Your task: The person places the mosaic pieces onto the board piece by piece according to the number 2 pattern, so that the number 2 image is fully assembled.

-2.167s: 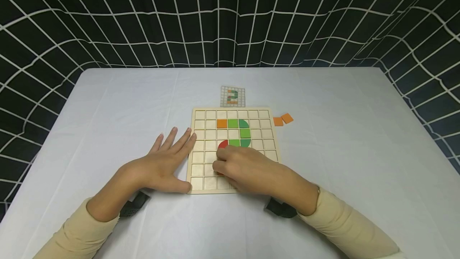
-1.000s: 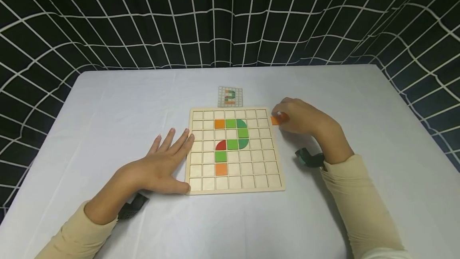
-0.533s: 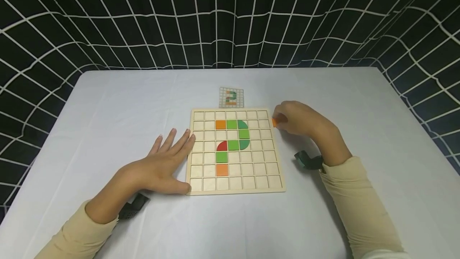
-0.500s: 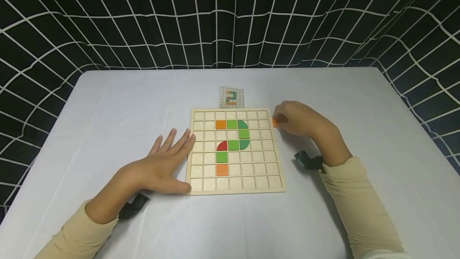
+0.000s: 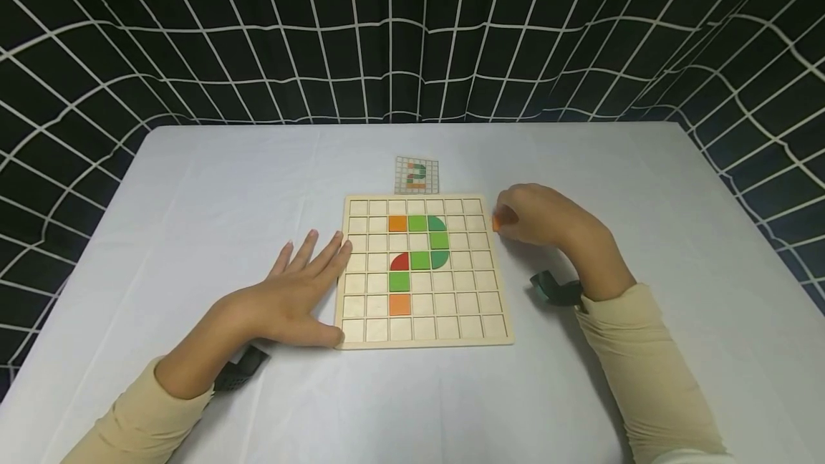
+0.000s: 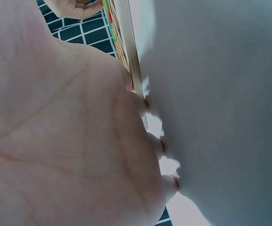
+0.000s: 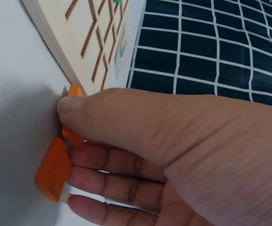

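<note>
My left hand (image 5: 283, 306) lies with spread fingers along the left edge of the wooden grid board (image 5: 477, 331), thumb at its lower corner. In the left wrist view the palm (image 6: 70, 136) fills much of the picture. Just off the board's upper right edge, my right hand (image 5: 538, 213) pinches an orange square tile (image 7: 74, 136) between thumb and fingers. A second orange tile (image 7: 53, 172) is by its fingertips. On the board, orange squares (image 5: 399, 304), green squares (image 5: 420, 260), dark green quarter-rounds (image 5: 437, 223) and a red quarter-round (image 5: 400, 261) form a curved figure.
Behind the board lies a small pattern card (image 5: 417, 175) showing a coloured 2-shaped figure on a grid. A white cloth covers the table (image 5: 258, 163). Black curtains with white grid lines (image 5: 412, 41) hang behind and beside it.
My right hand has left the board's lower rows, uncovering the green and orange squares there, and moved right to the loose orange tiles, gripping one. My left hand has stayed at the edge.
</note>
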A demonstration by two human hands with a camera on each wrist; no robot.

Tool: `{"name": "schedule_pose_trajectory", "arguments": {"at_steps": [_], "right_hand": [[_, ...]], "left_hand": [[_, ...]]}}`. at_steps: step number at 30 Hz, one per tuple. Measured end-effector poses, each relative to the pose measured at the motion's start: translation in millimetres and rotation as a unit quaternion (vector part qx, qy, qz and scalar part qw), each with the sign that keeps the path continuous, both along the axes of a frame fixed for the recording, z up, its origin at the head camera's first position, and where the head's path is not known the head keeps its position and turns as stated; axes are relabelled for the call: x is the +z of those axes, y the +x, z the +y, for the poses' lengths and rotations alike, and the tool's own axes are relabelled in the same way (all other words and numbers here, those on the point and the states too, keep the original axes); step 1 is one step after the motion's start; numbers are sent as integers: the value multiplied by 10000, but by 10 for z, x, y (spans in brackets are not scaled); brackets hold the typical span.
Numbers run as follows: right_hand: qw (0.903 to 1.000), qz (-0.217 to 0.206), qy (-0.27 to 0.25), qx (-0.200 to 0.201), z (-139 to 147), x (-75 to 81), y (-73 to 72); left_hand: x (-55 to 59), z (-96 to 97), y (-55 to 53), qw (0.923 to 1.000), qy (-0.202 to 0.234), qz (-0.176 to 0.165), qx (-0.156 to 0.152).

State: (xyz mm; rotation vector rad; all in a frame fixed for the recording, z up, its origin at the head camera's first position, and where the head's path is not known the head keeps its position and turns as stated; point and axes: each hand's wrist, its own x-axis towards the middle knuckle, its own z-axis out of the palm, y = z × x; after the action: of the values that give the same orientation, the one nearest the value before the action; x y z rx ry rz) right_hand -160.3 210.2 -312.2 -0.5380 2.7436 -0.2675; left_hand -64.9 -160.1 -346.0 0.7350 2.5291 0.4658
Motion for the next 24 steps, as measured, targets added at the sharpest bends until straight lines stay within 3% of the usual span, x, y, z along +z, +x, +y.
{"name": "schedule_pose_trajectory", "arguments": {"at_steps": [24], "right_hand": [[9948,-236,-861,485,-26,76,60]], "left_hand": [[11,11,3,10000,19,24,27]]}}
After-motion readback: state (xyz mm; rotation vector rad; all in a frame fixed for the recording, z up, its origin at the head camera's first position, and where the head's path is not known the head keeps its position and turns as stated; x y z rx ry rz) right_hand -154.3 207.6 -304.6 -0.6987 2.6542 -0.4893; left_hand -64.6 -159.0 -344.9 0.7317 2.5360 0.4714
